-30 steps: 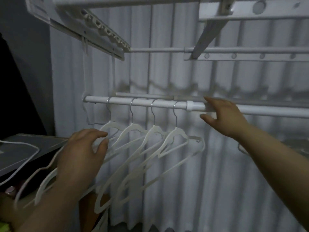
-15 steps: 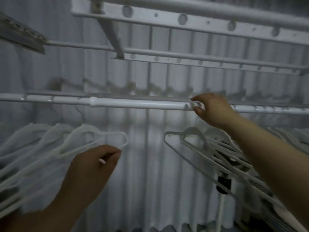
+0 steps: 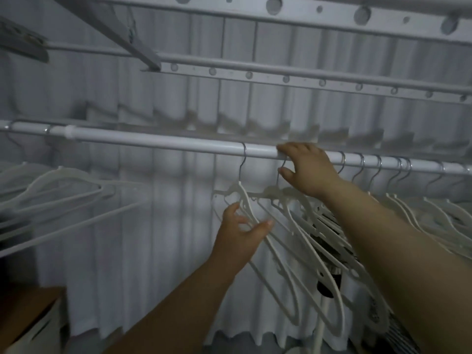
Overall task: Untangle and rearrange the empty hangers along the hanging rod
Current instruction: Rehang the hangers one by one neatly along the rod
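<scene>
Snagging risk: pulling leftmost hanger may drag interlocked hangers along. Right hand grips hanging rod; left hand, fingers spread, touches that hanger.

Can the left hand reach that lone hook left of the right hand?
Probably yes. The hook hangs on the rod straight above the left hand, nothing between them.

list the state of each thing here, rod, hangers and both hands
rod: level, bare in the middle
first hanger: hooked on rod, tilted
right hangers: hooked on rod, bunched, overlapping
left hangers: bunched, blurred
left hand: open, fingers spread at first hanger's arm
right hand: grips rod, right of first hanger
</scene>
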